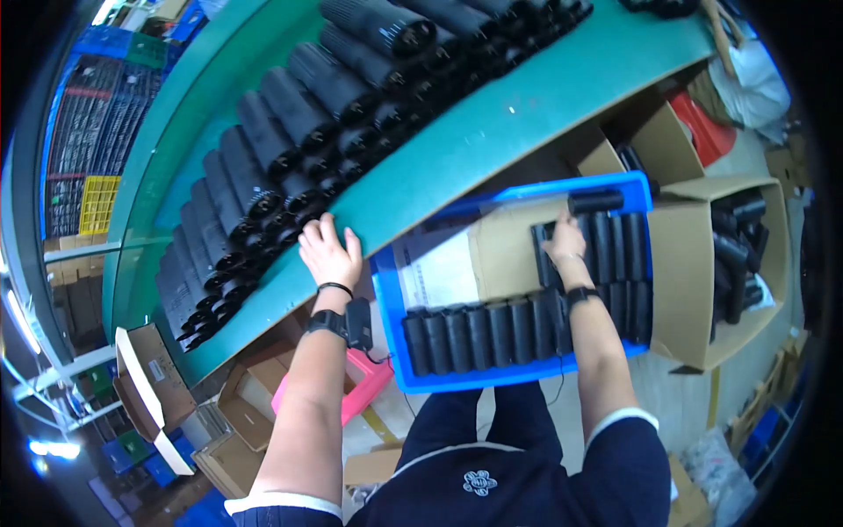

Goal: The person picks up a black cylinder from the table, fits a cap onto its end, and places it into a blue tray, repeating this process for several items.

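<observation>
My left hand (330, 253) lies with its fingers apart on the front strip of the green table (457, 167). Its fingertips are close to the ends of black ribbed tubes (303, 110), stacked in a long slanting pile. My right hand (566, 239) reaches into a blue bin (518, 378) with its fingers closed around a black tube (546, 255), partly hidden by the hand. Another black tube (597, 202) lies crosswise at the bin's far right, its left end by my fingers. Rows of black tubes (479, 338) line the bin's near side and right side.
Brown cardboard and a white sheet (439, 270) lie in the bin. On the right, an open carton (676, 272) holds loose black tubes. A pink stool (373, 378) stands below the table. Another person (751, 83) is at the far right. Empty cartons (154, 378) are at left.
</observation>
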`<move>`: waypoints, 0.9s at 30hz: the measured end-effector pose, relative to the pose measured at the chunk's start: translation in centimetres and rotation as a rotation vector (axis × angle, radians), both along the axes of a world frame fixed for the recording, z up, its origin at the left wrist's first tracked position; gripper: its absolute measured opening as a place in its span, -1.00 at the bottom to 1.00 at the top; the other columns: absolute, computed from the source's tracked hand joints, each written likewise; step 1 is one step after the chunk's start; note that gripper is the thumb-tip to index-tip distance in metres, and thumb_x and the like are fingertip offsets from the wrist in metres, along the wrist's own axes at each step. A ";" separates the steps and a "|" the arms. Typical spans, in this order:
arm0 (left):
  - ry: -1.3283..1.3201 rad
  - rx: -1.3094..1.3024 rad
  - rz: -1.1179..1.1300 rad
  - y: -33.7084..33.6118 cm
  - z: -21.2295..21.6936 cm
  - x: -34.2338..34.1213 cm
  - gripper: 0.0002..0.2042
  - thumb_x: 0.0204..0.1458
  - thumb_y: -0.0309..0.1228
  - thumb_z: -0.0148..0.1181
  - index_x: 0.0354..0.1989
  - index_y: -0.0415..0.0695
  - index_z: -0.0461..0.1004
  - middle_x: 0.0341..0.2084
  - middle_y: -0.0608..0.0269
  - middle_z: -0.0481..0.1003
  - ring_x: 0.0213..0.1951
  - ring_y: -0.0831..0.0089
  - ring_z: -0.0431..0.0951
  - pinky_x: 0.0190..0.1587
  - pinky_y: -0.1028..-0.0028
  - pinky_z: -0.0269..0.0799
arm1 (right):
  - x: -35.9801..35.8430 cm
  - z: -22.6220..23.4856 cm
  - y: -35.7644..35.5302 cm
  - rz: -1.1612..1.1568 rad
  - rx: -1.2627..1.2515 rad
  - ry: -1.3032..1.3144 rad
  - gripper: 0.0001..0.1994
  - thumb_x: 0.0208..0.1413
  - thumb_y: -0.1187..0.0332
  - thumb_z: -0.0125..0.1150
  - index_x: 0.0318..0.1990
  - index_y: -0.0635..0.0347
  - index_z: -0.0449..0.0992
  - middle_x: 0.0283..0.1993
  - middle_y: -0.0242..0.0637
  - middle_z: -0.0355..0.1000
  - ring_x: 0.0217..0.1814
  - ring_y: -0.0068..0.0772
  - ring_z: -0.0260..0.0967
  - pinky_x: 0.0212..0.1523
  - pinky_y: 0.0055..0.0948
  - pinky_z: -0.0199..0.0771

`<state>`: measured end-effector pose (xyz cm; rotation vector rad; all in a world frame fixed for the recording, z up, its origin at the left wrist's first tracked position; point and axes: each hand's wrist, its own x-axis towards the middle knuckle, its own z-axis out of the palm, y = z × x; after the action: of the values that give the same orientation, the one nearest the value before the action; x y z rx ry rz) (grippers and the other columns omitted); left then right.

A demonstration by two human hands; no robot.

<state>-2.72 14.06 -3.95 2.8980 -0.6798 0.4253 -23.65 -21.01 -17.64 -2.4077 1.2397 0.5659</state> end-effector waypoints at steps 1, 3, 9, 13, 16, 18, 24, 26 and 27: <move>0.007 -0.005 0.003 0.0 0.0 0.0 -0.61 -0.02 -0.26 0.09 -0.01 -0.13 0.35 -0.14 0.00 0.31 -0.10 0.04 0.32 -0.06 0.15 0.26 | -0.3 3.7 0.0 -0.041 0.029 -0.121 -0.13 -0.30 0.30 0.48 0.27 0.13 0.17 0.09 0.07 0.32 0.05 0.06 0.39 0.08 -0.17 0.42; 0.021 0.002 0.023 0.1 0.6 0.1 -0.61 -0.03 -0.25 0.08 -0.01 -0.11 0.35 -0.13 0.02 0.31 -0.09 0.07 0.31 -0.05 0.17 0.24 | -2.1 7.1 -2.9 -0.052 0.251 -0.449 -0.36 -0.36 0.28 0.45 -0.01 0.34 0.43 -0.09 0.02 0.44 0.00 -0.07 0.44 0.01 -0.27 0.43; 0.013 0.000 0.046 0.5 1.2 0.7 -0.61 -0.02 -0.25 0.08 -0.01 -0.11 0.35 -0.12 0.03 0.31 -0.09 0.08 0.32 -0.05 0.17 0.24 | 1.4 27.3 -4.2 -0.112 0.718 -1.503 -0.44 -0.17 0.43 0.26 0.08 0.28 0.28 0.00 -0.25 0.31 0.10 -0.35 0.30 0.20 -0.40 0.26; 0.011 0.012 0.046 0.6 1.3 0.6 -0.61 -0.02 -0.24 0.08 -0.01 -0.11 0.35 -0.12 0.04 0.31 -0.09 0.09 0.32 -0.06 0.19 0.24 | 12.3 30.7 -1.4 -0.050 0.278 -1.616 -0.56 -0.07 0.50 0.39 -0.02 0.33 0.38 -0.05 -0.24 0.39 -0.04 -0.48 0.36 0.03 -0.51 0.34; 0.024 0.012 0.045 0.5 1.2 0.3 -0.61 -0.02 -0.25 0.08 0.00 -0.12 0.35 -0.12 0.03 0.31 -0.09 0.09 0.32 -0.06 0.18 0.24 | 20.2 29.0 -0.8 0.015 0.026 -1.647 -0.48 -0.22 0.28 0.54 -0.13 0.39 0.45 -0.27 -0.26 0.45 -0.22 -0.54 0.37 -0.20 -0.55 0.41; 0.018 0.019 0.039 0.2 1.0 -0.1 -0.60 -0.02 -0.25 0.08 0.00 -0.12 0.34 -0.12 0.02 0.31 -0.09 0.09 0.32 -0.05 0.18 0.24 | 23.8 26.7 -1.2 -0.001 -0.148 -1.575 -0.46 -0.25 0.19 0.54 -0.17 0.38 0.47 -0.35 -0.28 0.47 -0.33 -0.54 0.38 -0.29 -0.54 0.42; -0.002 -0.018 0.009 0.1 0.0 0.3 -0.60 -0.02 -0.22 0.09 -0.01 -0.12 0.36 -0.12 0.01 0.31 -0.08 0.05 0.32 -0.05 0.14 0.26 | 22.7 27.5 -0.9 0.086 0.085 -1.586 -0.58 -0.04 0.14 0.41 -0.21 0.35 0.54 -0.38 -0.29 0.50 -0.30 -0.60 0.39 -0.24 -0.56 0.41; -0.026 0.004 0.036 0.8 0.8 0.7 -0.61 -0.02 -0.22 0.09 -0.02 -0.12 0.37 -0.13 0.01 0.32 -0.10 0.04 0.33 -0.07 0.13 0.28 | 18.8 26.8 -3.1 0.073 0.069 -1.633 -0.64 0.09 0.15 0.30 -0.20 0.34 0.55 -0.38 -0.34 0.50 -0.33 -0.63 0.32 -0.25 -0.59 0.36; -0.030 0.015 0.034 1.0 0.8 1.0 -0.59 -0.04 -0.22 0.11 -0.01 -0.11 0.37 -0.14 0.02 0.32 -0.10 0.05 0.33 -0.09 0.14 0.27 | 16.1 24.5 -5.4 0.037 0.055 -1.557 -0.67 0.12 0.16 0.26 -0.23 0.32 0.55 -0.39 -0.37 0.50 -0.34 -0.64 0.31 -0.28 -0.57 0.36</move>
<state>-1.71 15.01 -3.14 2.9265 -0.6420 0.4704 -7.50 -26.39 6.89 -1.8522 0.4016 -1.0911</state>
